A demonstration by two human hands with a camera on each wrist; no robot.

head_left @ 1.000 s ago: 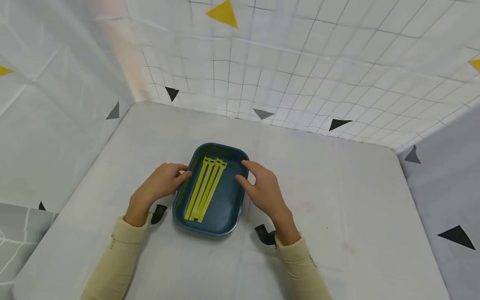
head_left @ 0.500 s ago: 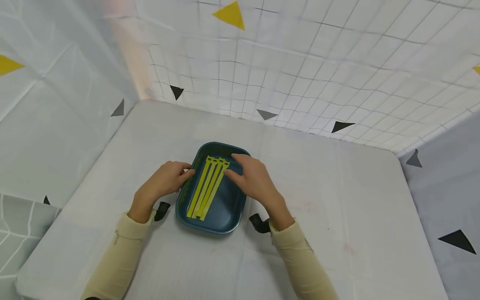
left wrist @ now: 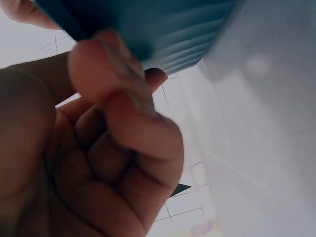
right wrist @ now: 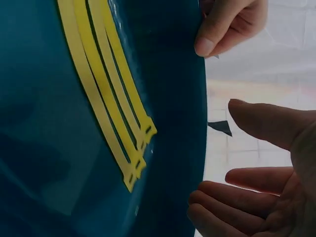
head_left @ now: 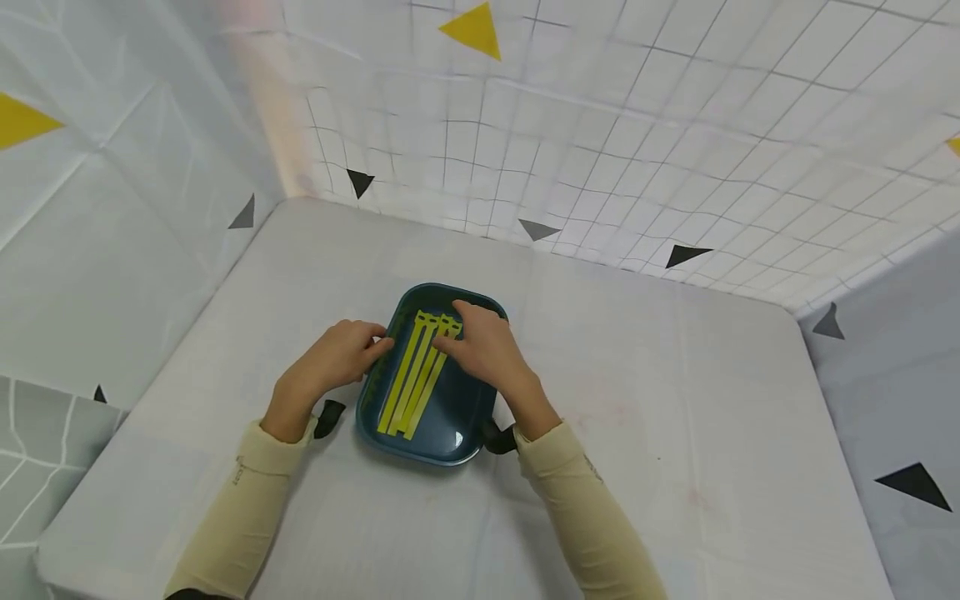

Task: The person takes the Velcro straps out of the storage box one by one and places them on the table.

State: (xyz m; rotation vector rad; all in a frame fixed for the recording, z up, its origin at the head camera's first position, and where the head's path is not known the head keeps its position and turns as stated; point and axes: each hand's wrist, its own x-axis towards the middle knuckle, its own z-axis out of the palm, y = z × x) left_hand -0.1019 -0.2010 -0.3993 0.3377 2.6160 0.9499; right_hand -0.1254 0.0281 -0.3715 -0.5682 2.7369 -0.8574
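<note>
A dark teal tray (head_left: 450,417) with rounded corners stands on the white table. Several flat yellow straps with slotted heads, probably cable ties (head_left: 402,375), lie side by side in its left half, heads at the far end. My left hand (head_left: 330,362) pinches the tray's left rim, thumb over the edge; the left wrist view shows its fingers curled against the outer wall (left wrist: 182,44). Over the tray's far right part hovers my right hand (head_left: 491,346), thumb and fingers spread above the strap heads. Nothing lies between them in the right wrist view.
White sheeting covers the table (head_left: 675,417) and forms walls at the back and sides. The back wall (head_left: 600,125) carries grid lines and triangular markers. A black wrist mount (head_left: 498,437) sits under the right wrist, another (head_left: 328,418) at the left.
My right hand has moved left from the tray's right rim to above the strap heads. My left hand stays at the left rim, and the straps lie as before.
</note>
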